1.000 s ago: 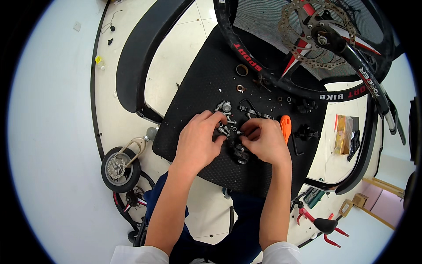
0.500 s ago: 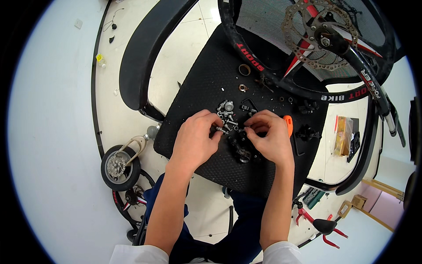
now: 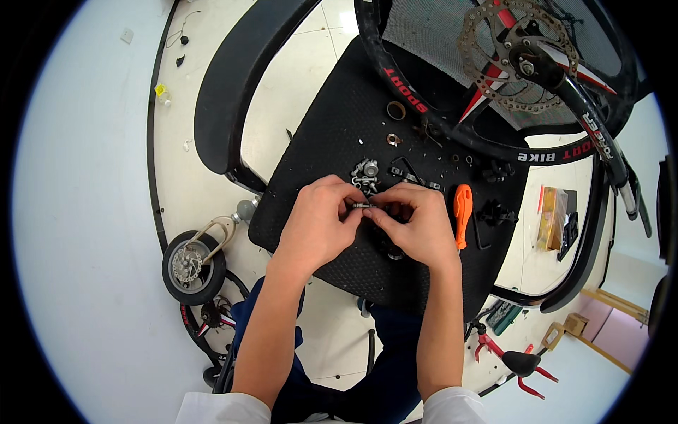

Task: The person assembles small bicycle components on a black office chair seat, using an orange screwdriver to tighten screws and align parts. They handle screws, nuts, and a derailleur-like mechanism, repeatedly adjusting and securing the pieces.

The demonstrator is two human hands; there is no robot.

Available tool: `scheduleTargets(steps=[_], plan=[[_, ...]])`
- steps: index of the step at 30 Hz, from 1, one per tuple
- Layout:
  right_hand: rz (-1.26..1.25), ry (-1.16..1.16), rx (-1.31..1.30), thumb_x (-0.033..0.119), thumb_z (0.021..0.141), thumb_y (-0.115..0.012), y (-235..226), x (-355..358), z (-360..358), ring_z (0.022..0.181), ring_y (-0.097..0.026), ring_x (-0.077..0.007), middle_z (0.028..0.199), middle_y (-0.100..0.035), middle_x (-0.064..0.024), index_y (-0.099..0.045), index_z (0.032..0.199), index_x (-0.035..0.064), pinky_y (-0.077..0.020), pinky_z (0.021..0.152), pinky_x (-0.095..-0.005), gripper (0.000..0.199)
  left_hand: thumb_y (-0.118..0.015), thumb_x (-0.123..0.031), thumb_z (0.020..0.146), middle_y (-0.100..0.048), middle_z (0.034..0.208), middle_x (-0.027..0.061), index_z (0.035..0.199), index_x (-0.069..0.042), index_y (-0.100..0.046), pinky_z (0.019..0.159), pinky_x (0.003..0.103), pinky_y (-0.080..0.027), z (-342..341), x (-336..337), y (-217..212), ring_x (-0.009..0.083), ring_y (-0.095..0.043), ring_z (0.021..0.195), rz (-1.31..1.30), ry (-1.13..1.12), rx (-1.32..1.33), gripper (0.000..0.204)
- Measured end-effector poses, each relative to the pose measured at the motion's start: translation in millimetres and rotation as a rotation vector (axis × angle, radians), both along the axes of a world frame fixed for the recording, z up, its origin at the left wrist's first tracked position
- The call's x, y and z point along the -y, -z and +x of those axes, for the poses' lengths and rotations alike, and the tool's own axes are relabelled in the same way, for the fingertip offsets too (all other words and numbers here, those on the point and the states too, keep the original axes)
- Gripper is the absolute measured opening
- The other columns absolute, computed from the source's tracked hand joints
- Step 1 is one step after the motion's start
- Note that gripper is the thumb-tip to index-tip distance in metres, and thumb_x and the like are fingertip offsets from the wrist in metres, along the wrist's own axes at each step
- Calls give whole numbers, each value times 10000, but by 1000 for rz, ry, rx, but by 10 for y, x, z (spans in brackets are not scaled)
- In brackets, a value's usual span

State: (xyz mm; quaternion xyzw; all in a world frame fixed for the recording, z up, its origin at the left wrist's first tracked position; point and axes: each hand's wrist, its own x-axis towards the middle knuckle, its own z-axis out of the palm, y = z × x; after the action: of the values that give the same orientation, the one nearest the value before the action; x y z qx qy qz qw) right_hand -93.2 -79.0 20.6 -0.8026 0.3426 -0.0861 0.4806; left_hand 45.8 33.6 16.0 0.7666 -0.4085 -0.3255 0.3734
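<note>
Both my hands meet over a black rubber mat (image 3: 332, 134) laid on a chair seat. My left hand (image 3: 316, 226) and my right hand (image 3: 417, 226) pinch the two ends of a small silver metal part (image 3: 360, 205) between fingertips. Just beyond it lies a cluster of small grey metal parts (image 3: 365, 172). An orange-handled screwdriver (image 3: 462, 212) lies right of my right hand. A black round part (image 3: 393, 250) shows partly under my right hand.
A bicycle wheel with black tyre (image 3: 452, 127), disc rotor (image 3: 519, 60) and fork (image 3: 600, 141) rests across the mat's far right. Two metal rings (image 3: 395, 111) lie on the mat. A small wheel (image 3: 189, 265) sits on the floor at left; red pliers (image 3: 526, 364) lower right.
My two hands have drawn closer together and lifted slightly toward me, now pinching the small silver part between them above the mat.
</note>
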Motion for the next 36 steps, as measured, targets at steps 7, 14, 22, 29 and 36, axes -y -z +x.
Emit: scheduleTargets(steps=[7,14,22,29,36], plan=[[183,37,137,-13,785,-725,15,119,-163,708,-657,-125,826,-721,-68,-739,948,-18,-527,683,-245,163,-762,-32,773,-659,822,89,927,8,-734,585,260,-486,-57,31,-20,140,-578,603,-115,4,-118,162],[43,7,176,-19,787,-708,17,94,-133,738,-693,-153,859,-725,-92,-734,953,-29,-563,706,-278,168,-770,-34,783,-688,869,107,926,26,-729,635,255,-527,-70,42,-15,154,-663,684,-103,-11,-119,160],[184,101,104,-15,800,-722,22,189,-292,721,-677,-111,808,-693,-53,-734,975,-13,-548,688,-242,175,-779,-22,776,-680,862,114,919,43,-725,657,259,-544,51,-13,-45,162,-683,701,-10,27,-92,166],[177,-91,-75,55,758,-762,-111,126,-241,599,-621,-117,740,-682,-72,-746,932,-8,-489,566,-253,186,-766,-41,771,-686,854,143,899,47,-730,703,309,-563,104,-104,-98,231,-706,750,148,120,-124,159],[170,-110,-256,74,725,-778,-194,64,-121,553,-629,-145,671,-679,-116,-743,879,-19,-491,556,-262,183,-804,-40,759,-692,842,109,898,79,-717,651,259,-553,88,-128,-73,136,-688,698,184,153,-212,203]])
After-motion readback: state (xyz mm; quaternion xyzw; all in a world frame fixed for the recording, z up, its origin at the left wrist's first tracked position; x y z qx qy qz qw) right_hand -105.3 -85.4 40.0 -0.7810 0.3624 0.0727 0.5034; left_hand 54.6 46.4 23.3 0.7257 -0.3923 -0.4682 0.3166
